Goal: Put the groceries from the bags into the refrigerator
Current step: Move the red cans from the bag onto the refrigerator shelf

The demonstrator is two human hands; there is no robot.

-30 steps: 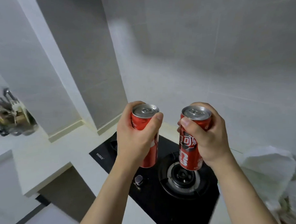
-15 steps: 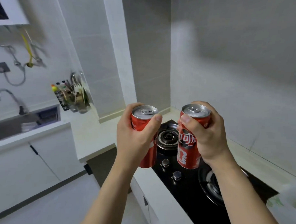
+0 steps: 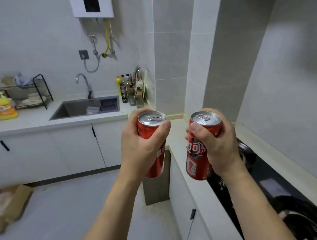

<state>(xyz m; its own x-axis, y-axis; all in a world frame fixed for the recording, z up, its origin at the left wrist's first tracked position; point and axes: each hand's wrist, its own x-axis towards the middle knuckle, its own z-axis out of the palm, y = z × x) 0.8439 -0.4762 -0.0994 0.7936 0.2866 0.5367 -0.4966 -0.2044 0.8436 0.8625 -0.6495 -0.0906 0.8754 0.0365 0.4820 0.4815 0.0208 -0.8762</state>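
Note:
I hold two tall red soda cans upright at chest height, side by side and apart. My left hand (image 3: 142, 147) grips the left can (image 3: 151, 120) around its upper half, thumb across the front. My right hand (image 3: 217, 144) grips the right can (image 3: 196, 161), whose white lettering faces me. Both silver tops are sealed. No refrigerator and no grocery bags are in view.
A black gas hob (image 3: 275, 193) runs along the counter at right. Ahead left are a steel sink (image 3: 76, 108) with a faucet, bottles (image 3: 125, 90) in the corner, a dish rack (image 3: 23, 92) and a yellow jug (image 3: 3, 109). A cardboard box (image 3: 11, 204) lies on the grey floor.
The view has swung left, from the hob and wall to the sink side of the kitchen. Both hands keep their grip on the cans at the same height.

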